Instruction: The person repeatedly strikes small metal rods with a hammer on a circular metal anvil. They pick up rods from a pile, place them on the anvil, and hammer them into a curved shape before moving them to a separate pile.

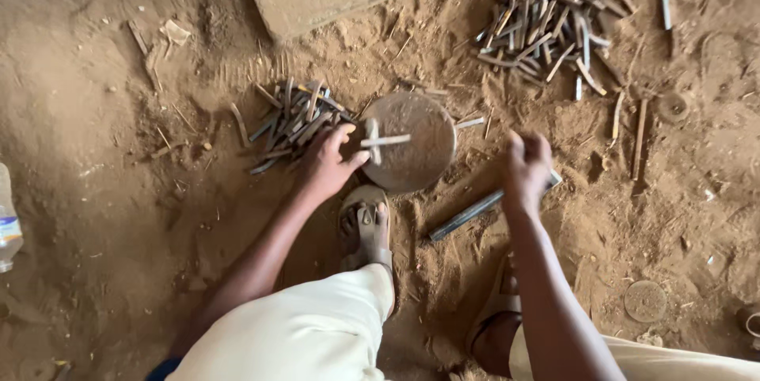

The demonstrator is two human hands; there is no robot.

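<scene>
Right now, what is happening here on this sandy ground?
A person sits over the sandy ground. The left hand holds short metal strips crossed on a round metal disc. The right hand grips a long dark bar lying on the sand. One pile of cut strips lies beside the disc, and a larger pile lies farther away.

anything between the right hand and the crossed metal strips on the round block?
Nothing visible. The right hand grips a long metal bar to the right of the round block; only bare sandy ground lies between it and the crossed strips. The left hand holds those strips from the opposite side.
</scene>
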